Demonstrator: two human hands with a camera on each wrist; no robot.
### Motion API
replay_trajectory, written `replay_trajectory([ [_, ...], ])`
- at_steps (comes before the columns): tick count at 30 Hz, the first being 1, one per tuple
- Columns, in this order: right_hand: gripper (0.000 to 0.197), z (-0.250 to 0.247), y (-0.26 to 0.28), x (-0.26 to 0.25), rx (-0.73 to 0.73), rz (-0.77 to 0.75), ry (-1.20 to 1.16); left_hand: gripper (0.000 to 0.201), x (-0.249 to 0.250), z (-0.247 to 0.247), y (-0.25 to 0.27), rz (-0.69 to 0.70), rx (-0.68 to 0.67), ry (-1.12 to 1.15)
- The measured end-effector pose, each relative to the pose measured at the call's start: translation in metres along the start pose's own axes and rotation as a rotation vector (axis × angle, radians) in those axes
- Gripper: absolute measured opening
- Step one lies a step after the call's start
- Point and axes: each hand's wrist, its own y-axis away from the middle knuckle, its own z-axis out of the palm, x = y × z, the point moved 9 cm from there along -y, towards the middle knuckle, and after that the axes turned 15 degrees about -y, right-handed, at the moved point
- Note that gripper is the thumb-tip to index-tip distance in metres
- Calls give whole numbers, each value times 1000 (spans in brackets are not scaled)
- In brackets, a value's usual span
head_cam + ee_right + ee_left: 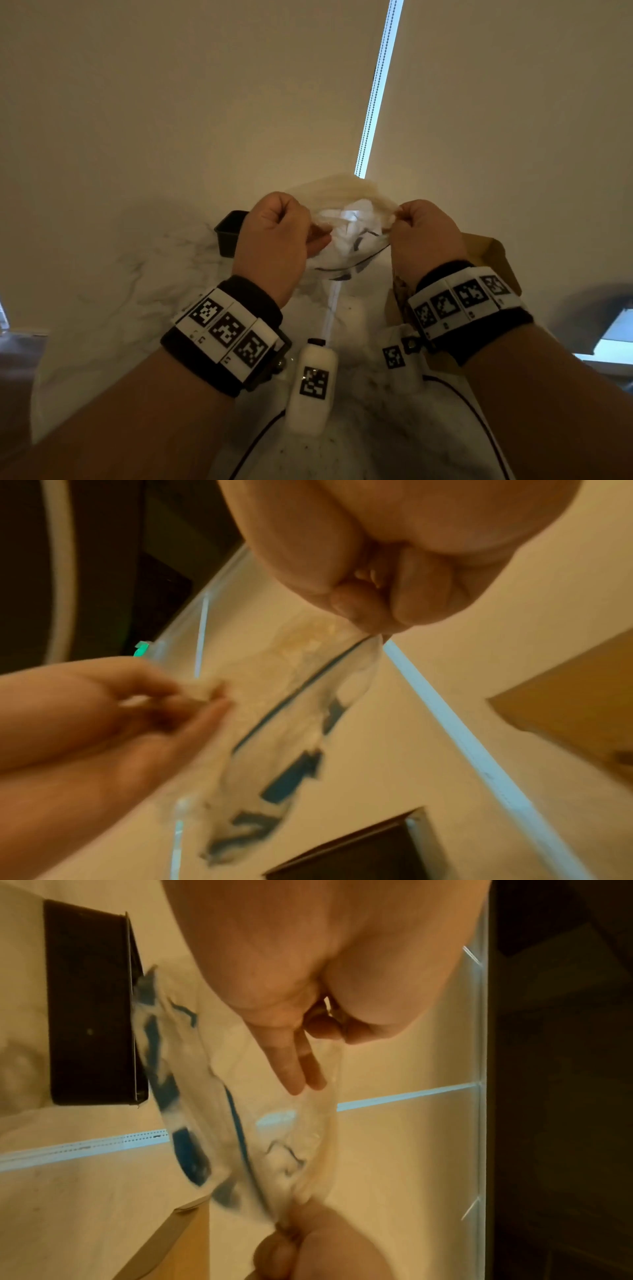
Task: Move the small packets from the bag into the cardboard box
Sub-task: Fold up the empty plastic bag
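Observation:
A clear plastic bag point(349, 233) with blue print hangs in the air between my two hands, above the marble counter. My left hand point(284, 233) pinches its left top edge, two fingers point(301, 1064) stretched along the film. My right hand point(424, 236) pinches the right top edge in a fist. White packets point(356, 214) show through the bag point(240, 1123), which also hangs blurred in the right wrist view point(291, 723). The open cardboard box point(489, 253) stands at the right, behind my right wrist.
A black tray point(228, 233) sits on the marble counter point(137, 274) behind my left hand. A pale wall with a bright vertical strip point(376, 85) rises at the back. Cables and white sensor units hang under both wrists.

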Motion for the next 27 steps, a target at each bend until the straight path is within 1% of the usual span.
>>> replay_trajectory([
  [3, 24, -19, -17, 22, 43, 128, 63, 30, 7, -8, 0, -14, 46, 112],
  [5, 28, -25, -27, 31, 18, 208, 38, 29, 9, -11, 0, -21, 73, 157],
  [6, 32, -22, -31, 35, -9, 265, -67, 28, 8, -13, -1, -29, 89, 175],
  [7, 34, -15, -31, 37, -43, 337, -249, 27, 7, -15, -1, -41, 104, 184],
  [9, 33, 2, -27, 35, -66, 476, -770, 25, 1, -18, -4, -71, 134, 197],
  [10, 32, 9, -23, 30, -71, 534, -992, 23, -3, -21, -5, -96, 153, 212],
  [11, 34, 15, -19, 26, -80, 585, -1149, 22, -7, -24, -7, -126, 173, 237],
  [13, 40, 18, -12, 17, -109, 619, -1304, 20, -13, -31, -8, -173, 211, 287],
  [15, 48, 18, -2, 1, -217, 568, -1339, 20, -13, -34, -10, -163, 235, 347],
  [17, 54, 14, 5, -14, -321, 447, -1260, 18, -7, -36, -10, -132, 250, 422],
  [18, 46, 10, 8, -19, -330, 386, -1168, 18, -2, -39, -9, -99, 258, 440],
  [19, 29, 5, 9, -20, -313, 337, -1034, 17, 1, -41, -8, -73, 264, 409],
  [20, 21, -4, 6, -17, -272, 283, -821, 16, 2, -41, -9, -63, 266, 372],
  [21, 19, -13, 2, -13, -238, 238, -557, 17, 4, -41, -9, -32, 256, 290],
  [22, 22, -24, -2, -9, -197, 199, -310, 21, 9, -38, -7, 16, 240, 208],
  [23, 28, -34, -5, -8, -150, 164, -138, 25, 14, -34, -5, 68, 228, 139],
  [24, 38, -41, -5, -13, -118, 100, -41, 28, 20, -28, -2, 138, 201, 50],
  [25, 45, -44, -2, -26, -105, 1, 4, 32, 24, -21, 1, 201, 161, -23],
  [26, 46, -41, 2, -43, -112, -121, 36, 35, 27, -16, 4, 248, 143, -92],
  [27, 42, -35, 6, -60, -137, -231, 77, 37, 32, -12, 7, 292, 134, -133],
])
